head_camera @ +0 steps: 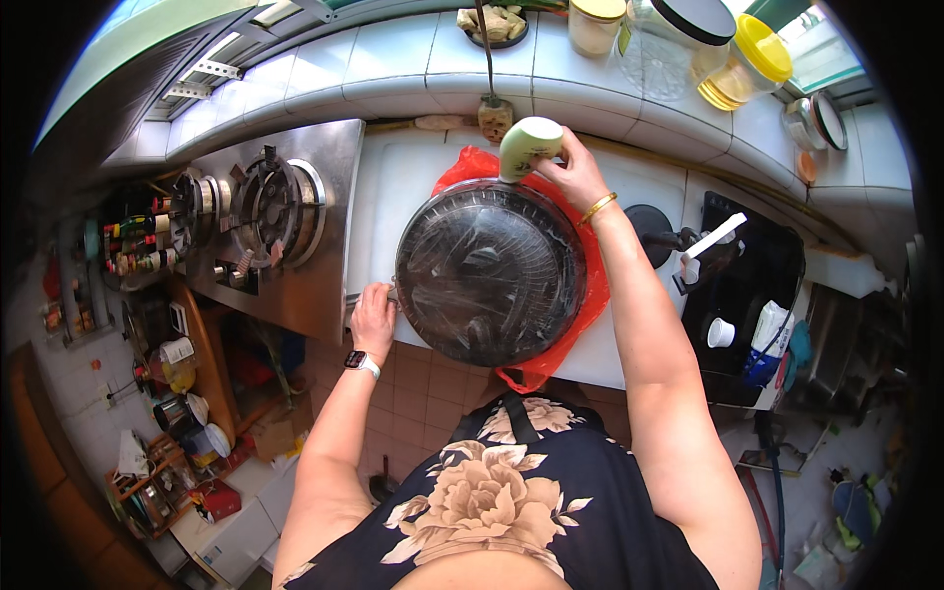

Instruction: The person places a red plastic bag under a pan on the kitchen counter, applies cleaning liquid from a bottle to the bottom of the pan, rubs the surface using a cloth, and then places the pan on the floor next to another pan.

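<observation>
A large round dark pan (pixel 490 273) with whitish smears over its surface lies on a red plastic bag (pixel 594 295) on the white counter. My left hand (pixel 374 324) is at the pan's left edge, fingers curled around its handle, most of which is hidden by the hand. In my right hand (pixel 571 173) is a pale green bottle (pixel 527 151), tilted with its white end raised and its lower end at the pan's far rim. Whether anything is flowing from the bottle cannot be seen.
A steel gas stove (pixel 324 243) adjoins the counter on the left. To the right are a black stand (pixel 649 228), a black cooktop (pixel 730 295) with a small white cup (pixel 720 333), and a sink (pixel 837 339). Jars (pixel 678 51) line the tiled ledge behind.
</observation>
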Motion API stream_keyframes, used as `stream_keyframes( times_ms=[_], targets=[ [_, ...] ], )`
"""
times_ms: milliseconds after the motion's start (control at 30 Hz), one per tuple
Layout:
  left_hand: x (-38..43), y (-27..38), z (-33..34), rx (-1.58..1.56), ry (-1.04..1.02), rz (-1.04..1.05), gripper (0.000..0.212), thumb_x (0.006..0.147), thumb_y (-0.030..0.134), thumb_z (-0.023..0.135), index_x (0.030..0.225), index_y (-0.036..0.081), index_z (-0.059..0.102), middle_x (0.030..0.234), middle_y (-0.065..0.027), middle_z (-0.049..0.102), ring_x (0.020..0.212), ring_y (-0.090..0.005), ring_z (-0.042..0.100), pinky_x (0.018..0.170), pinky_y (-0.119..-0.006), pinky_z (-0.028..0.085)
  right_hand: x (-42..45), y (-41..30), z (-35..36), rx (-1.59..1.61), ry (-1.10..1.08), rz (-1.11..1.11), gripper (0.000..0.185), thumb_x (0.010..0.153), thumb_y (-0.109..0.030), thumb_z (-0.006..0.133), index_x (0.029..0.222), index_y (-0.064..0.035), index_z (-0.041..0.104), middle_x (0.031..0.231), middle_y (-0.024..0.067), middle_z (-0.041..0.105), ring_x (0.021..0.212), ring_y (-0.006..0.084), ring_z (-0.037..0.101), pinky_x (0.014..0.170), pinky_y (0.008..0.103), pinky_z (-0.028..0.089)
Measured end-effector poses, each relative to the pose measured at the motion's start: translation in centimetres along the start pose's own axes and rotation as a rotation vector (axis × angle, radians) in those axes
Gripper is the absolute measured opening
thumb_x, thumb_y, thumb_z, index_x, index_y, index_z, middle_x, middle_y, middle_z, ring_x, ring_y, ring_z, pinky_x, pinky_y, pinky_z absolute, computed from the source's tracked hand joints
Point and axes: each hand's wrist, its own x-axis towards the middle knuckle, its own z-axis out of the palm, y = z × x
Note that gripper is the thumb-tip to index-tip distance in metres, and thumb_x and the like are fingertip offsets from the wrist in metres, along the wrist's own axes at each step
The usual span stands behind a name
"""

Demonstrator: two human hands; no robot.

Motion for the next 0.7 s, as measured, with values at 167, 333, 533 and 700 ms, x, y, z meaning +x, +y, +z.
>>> stream_keyframes(
  times_ms=[167, 333, 533, 700],
  targets=[
    [-0.3, -0.1, -0.1, 0.003, -0.012, -0.032, 0.038, 0.084, 0.007, 0.068, 0.120, 0.009, 0.058, 0.118, -0.0107, 0.059, 0.108, -0.0342, 0.060, 0.088, -0.045, 0.052, 0.4, -2.1, 1.5, -0.128, 0.065, -0.006, 0.047, 0.081, -0.024, 0.082, 0.119, -0.0038, 0.064, 0.107, 0.0122, 0.073, 0.099, 0.0217, 0.069, 0.087, 0.0352, 0.052],
    [-0.2, 0.0, -0.1, 0.008, 0.001, -0.019, 0.038, 0.084, 0.008, 0.068, 0.120, 0.010, 0.058, 0.117, -0.0100, 0.059, 0.107, -0.0338, 0.060, 0.087, -0.044, 0.052, 0.1, -2.1, 0.2, -0.211, 0.134, -0.046, 0.051, 0.081, -0.025, 0.084, 0.123, -0.0035, 0.065, 0.106, 0.0149, 0.074, 0.098, 0.0246, 0.070, 0.088, 0.0353, 0.053],
    [-0.1, 0.0, -0.1, 0.010, 0.004, -0.018, 0.038, 0.083, 0.007, 0.069, 0.120, 0.010, 0.059, 0.117, -0.0099, 0.059, 0.106, -0.0336, 0.060, 0.086, -0.045, 0.052, 0.5, -0.4, 2.0, 0.016, 0.030, -0.016, 0.049, 0.083, -0.019, 0.084, 0.127, -0.0058, 0.065, 0.110, 0.0072, 0.074, 0.099, 0.0161, 0.068, 0.090, 0.0336, 0.053],
    [-0.2, -0.4, 0.3, 0.011, 0.026, 0.011, 0.039, 0.082, 0.006, 0.069, 0.120, 0.010, 0.059, 0.116, -0.0097, 0.060, 0.106, -0.0335, 0.060, 0.087, -0.044, 0.052, 1.2, 0.7, 4.4, -0.011, -0.040, -0.010, 0.051, 0.081, -0.019, 0.085, 0.127, -0.0087, 0.064, 0.111, 0.0083, 0.073, 0.102, 0.0187, 0.068, 0.092, 0.0339, 0.052]
  ],
)
